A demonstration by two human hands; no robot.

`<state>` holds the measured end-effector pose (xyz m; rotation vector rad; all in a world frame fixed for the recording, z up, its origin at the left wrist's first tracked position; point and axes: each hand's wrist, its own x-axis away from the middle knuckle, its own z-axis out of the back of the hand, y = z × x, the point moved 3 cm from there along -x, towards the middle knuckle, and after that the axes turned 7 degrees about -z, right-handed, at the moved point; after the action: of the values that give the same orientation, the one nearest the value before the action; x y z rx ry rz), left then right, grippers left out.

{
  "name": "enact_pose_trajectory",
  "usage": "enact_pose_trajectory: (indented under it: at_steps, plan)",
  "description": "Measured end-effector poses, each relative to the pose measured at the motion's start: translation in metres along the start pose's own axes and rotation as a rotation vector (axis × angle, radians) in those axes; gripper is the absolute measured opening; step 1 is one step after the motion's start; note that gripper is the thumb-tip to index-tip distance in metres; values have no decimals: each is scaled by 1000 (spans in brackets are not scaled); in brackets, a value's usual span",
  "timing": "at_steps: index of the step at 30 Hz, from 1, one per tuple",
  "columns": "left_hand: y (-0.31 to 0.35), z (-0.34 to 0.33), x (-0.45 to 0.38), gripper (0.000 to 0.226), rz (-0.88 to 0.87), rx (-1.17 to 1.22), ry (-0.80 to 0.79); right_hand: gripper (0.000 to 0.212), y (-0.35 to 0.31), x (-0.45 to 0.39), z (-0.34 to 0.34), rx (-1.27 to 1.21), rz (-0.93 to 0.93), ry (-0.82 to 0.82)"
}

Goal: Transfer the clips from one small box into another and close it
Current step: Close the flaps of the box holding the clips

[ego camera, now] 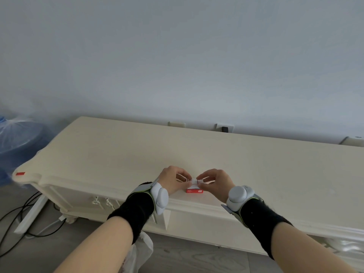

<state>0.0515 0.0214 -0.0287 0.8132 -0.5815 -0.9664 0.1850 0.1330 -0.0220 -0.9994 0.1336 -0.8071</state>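
A small red and white box (194, 190) rests near the front edge of the cream cabinet top (137, 150). Its white top side with red print faces up between my fingers. My left hand (173, 179) pinches the box from the left, fingertips on its upper edge. My right hand (215, 182) pinches it from the right, thumb and forefinger on the white flap. Both wrists wear black bands with grey sensor pods. A second box and the clips cannot be made out; my fingers hide what lies behind the box.
The cabinet stands against a pale wall with sockets (224, 128) behind it. A blue plastic-wrapped bundle (17, 138) sits at the far left. Black cables (21, 219) and a white bar lie on the floor at left. A white plastic bag (140, 251) hangs below.
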Motion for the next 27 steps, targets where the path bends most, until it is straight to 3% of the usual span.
enact_pose_trajectory:
  at_steps: [15,21,27]
  plan:
    - [-5,-1,-2,5,-66,14,6,14,-4,2,-2,27,70,38]
    - [-7,-4,-1,18,-102,0,34,15,-5,4,-2,33,69,35]
    - [-7,-8,-3,8,-98,-51,62,14,-5,3,-7,106,56,61]
